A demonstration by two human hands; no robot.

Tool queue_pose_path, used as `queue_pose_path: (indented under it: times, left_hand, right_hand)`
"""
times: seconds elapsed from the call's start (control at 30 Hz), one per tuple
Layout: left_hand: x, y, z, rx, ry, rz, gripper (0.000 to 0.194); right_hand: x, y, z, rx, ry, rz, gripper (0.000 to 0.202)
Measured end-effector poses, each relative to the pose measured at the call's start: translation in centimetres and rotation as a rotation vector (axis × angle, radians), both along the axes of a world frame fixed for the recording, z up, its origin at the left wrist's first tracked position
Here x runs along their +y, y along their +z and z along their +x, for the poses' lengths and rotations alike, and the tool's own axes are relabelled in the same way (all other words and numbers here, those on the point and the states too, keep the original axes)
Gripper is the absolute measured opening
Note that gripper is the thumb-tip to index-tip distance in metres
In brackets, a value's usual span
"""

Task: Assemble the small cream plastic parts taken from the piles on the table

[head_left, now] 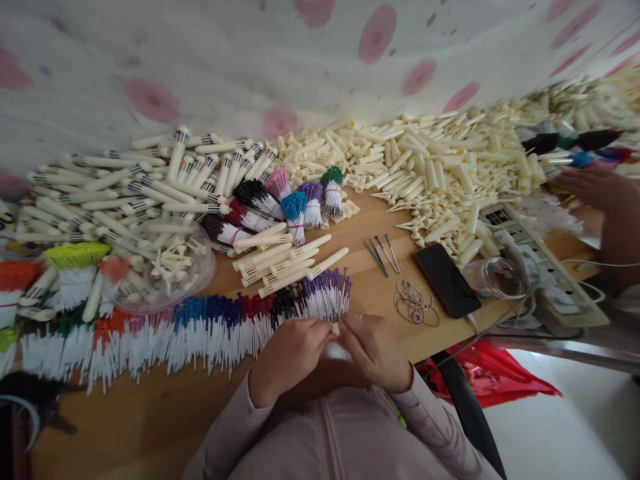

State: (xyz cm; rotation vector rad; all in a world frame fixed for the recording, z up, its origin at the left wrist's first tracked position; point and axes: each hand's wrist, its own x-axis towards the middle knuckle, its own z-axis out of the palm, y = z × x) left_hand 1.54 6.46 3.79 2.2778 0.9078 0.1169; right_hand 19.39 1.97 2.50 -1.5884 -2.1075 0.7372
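Close to my body, at the table's front edge, my left hand (291, 355) and my right hand (376, 345) meet with fingers pinched on a small cream plastic pen part (336, 329). Most of it is hidden by the fingers. Just beyond them lie pen refills with purple tops (327, 285), beside black-topped refills (289, 303) in a long row of many colours. Behind these rests a small stack of cream pen barrels (285, 267). Banded refill bundles stand further back, among them a blue bundle (295, 215) and a green bundle (332, 190).
Multicolour pens (150, 187) are heaped at the left around a clear plastic tub (203, 267). Loose cream parts (425, 153) pile along the back. To the right are tweezers (376, 257), rubber bands (415, 301), a phone (447, 280), a power strip (565, 293) and another person's hand (590, 187).
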Motion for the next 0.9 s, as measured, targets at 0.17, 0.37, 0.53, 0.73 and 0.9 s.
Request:
queue_pose_path:
  times: [0.17,0.37,0.53,0.73,0.9]
  left_hand:
    - [-0.5,0.0,0.0,0.036,-0.006,0.065,0.026]
    - [-1.0,0.2,0.1,0.044,-0.012,0.141,0.025]
    - [-1.3,-0.5,0.0,-0.056,0.027,0.142,0.019]
    - [-1.3,-2.1,0.0,-0.325,0.161,0.241,0.034]
    - [-1.0,-2.4,-0.7,-0.409,0.187,0.176,0.029]
  right_hand:
    - [-0.4,0.0,-0.5,0.037,-0.047,-0.004,0.029]
    - [-0.9,0.5,-0.8,0.079,-0.074,-0.032,0.028]
    - [-0.7,0.8,-0.2,-0.009,-0.023,-0.047,0.024]
    - [0.2,1.6,0.0,-0.049,0.005,0.011,0.025]
    - [0.6,2.2,-0.8,-0.105,0.017,0.085,0.027]
